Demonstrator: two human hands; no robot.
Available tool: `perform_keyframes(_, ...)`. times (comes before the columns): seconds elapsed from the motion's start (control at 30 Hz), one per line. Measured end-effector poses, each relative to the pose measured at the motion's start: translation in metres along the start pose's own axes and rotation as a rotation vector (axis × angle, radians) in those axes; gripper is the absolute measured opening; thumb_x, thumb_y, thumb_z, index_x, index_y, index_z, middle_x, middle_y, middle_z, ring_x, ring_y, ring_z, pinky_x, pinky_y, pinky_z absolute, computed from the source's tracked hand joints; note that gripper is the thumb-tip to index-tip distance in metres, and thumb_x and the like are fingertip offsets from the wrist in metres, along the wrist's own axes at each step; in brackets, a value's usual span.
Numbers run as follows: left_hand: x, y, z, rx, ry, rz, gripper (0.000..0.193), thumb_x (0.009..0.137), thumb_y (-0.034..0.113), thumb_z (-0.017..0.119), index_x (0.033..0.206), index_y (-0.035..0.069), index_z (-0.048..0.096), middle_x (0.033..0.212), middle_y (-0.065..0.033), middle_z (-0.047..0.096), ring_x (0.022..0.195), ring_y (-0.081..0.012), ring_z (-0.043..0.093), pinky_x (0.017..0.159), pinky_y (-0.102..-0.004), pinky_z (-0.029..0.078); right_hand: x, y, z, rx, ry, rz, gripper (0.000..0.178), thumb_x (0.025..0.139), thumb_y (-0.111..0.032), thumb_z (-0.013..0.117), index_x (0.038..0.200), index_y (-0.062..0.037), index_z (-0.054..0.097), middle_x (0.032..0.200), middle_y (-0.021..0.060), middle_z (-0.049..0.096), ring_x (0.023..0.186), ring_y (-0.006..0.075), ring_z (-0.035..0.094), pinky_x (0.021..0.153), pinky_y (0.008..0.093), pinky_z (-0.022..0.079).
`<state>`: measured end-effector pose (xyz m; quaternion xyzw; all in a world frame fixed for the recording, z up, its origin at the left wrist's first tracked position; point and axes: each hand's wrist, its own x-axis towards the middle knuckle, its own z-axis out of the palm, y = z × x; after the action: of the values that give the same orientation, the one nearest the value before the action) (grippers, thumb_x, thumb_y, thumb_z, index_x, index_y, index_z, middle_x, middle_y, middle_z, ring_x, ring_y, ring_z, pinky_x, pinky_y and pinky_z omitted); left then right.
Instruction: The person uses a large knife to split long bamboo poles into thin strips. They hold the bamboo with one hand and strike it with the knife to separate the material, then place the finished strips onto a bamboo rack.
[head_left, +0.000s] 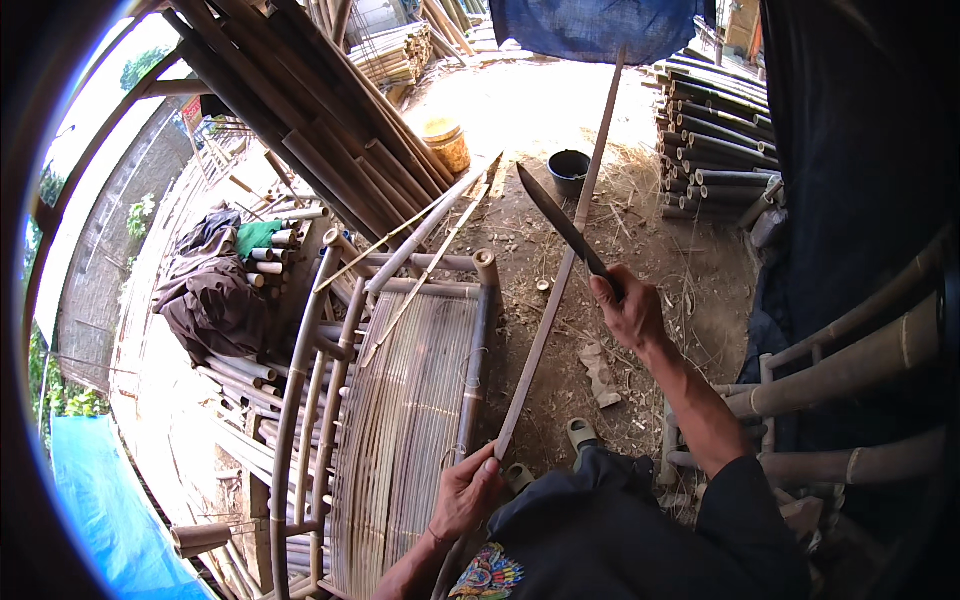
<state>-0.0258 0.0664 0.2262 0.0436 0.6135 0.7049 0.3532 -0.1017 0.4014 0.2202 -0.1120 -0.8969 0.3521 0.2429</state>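
Observation:
My right hand (632, 310) grips the handle of a machete (556, 215), its dark blade pointing up and to the left. The blade's lower part lies close to a long bamboo strip (548, 325); whether they touch I cannot tell. My left hand (468, 490) is closed round the strip near its lower end, by my lap. From there the strip slants away up and to the right, its far end reaching a hanging blue cloth (600, 28). Left of my left hand stands a bamboo bench (405, 390) with a slatted seat.
A black bucket (569, 172) and a yellowish bucket (446, 143) stand ahead on the littered ground. Cut bamboo poles (715, 140) are stacked at the far right, and dark poles (310, 110) lean at the upper left. Bamboo furniture (830, 385) stands close to my right arm.

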Motion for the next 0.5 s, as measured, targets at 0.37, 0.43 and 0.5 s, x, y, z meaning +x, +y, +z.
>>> perform_keyframes(0.37,-0.017,-0.008,-0.010,0.051,-0.001,0.011,0.041,0.099,0.025,0.052,0.133,0.001,0.051,0.070,0.0065,0.049,0.059,-0.0006,0.040,0.050,-0.0171,0.032,-0.020,-0.003,0.001,-0.014,-0.067,-0.251,0.062,0.090,-0.068,0.037,0.080,-0.0093,0.055,0.052,0.0041,0.053,0.042,0.0185,0.057,0.037,0.0363,0.047)
perform_keyframes(0.43,-0.016,-0.001,-0.006,0.079,0.014,-0.014,0.042,0.099,0.025,0.052,0.133,0.001,0.051,0.070,0.0064,0.049,0.059,-0.0005,0.040,0.050,-0.0171,0.031,-0.024,-0.010,0.002,-0.135,-0.037,-0.633,0.062,0.090,-0.068,0.036,0.078,-0.0098,0.054,0.053,0.0050,0.054,0.043,0.0207,0.059,0.040,0.0391,0.049)
perform_keyframes(0.5,-0.019,-0.005,-0.009,0.071,-0.013,-0.021,0.042,0.098,0.025,0.053,0.132,0.000,0.051,0.070,0.0064,0.049,0.058,-0.0008,0.040,0.050,-0.0174,0.031,0.001,0.008,-0.013,-0.191,-0.063,-0.209,0.063,0.090,-0.069,0.037,0.079,-0.0092,0.055,0.054,0.0078,0.056,0.045,0.0243,0.060,0.042,0.0405,0.049)
